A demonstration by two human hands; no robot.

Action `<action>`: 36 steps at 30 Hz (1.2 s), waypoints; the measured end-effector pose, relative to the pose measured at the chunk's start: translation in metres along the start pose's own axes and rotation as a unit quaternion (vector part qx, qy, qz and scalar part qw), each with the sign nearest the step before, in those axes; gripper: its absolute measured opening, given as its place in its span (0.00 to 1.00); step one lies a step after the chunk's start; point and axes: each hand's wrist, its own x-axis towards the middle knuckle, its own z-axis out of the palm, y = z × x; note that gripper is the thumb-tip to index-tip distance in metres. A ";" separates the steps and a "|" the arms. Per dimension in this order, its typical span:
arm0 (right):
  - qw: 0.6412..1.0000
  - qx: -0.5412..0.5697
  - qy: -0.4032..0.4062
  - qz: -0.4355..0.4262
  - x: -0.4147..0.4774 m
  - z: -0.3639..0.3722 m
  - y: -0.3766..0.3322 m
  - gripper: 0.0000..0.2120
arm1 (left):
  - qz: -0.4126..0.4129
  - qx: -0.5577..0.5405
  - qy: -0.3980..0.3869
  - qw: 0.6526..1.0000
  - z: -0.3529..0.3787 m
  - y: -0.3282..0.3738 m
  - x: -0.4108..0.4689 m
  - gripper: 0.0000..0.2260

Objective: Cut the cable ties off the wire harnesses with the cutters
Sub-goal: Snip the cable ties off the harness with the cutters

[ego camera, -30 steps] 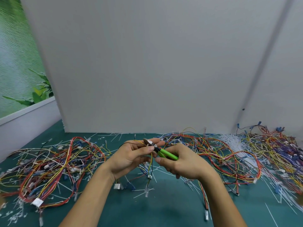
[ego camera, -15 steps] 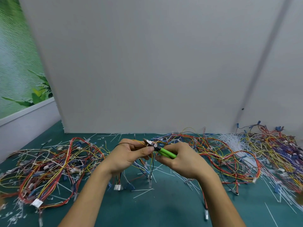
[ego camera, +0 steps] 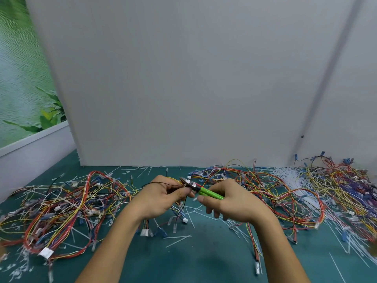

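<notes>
Wiring rework bench, prob. a small workshop or assembly shop. A teal mat point(ego camera: 193, 262) covers the worktop. Tangled multi-colour wire harnesses point(ego camera: 61, 205) are heaped at 9 o'clock, w/ more from 1 to 3 o'clock. Snipped white cable ties point(ego camera: 285, 176) are piled approx. 2 o'clock, w/ offcuts scattered all over. Green-handled cutters point(ego camera: 210, 193) sit at centre. A plain grey partition board point(ego camera: 183, 78) stands at 12 o'clock, and a printed foliage wall panel point(ego camera: 16, 78) at 10 o'clock.

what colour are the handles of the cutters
Bright green handles on the small cutters, clearest in the head view.
</notes>
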 end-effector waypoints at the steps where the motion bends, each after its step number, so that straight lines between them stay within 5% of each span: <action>1: 1.000 0.003 -0.007 -0.003 0.000 0.000 0.000 0.17 | -0.002 0.009 0.002 1.000 0.001 0.000 0.000 0.08; 13: 0.995 -0.091 0.029 -0.008 0.008 0.008 0.009 0.22 | 0.009 0.042 0.044 0.998 0.004 0.005 0.000 0.12; 26: 0.997 0.051 -0.056 -0.013 0.002 0.004 0.003 0.14 | 0.019 0.043 0.049 0.998 0.006 0.008 -0.001 0.08; 36: 0.995 0.054 -0.081 -0.007 0.000 0.003 0.004 0.16 | -0.004 0.054 0.031 0.998 0.004 0.004 0.000 0.10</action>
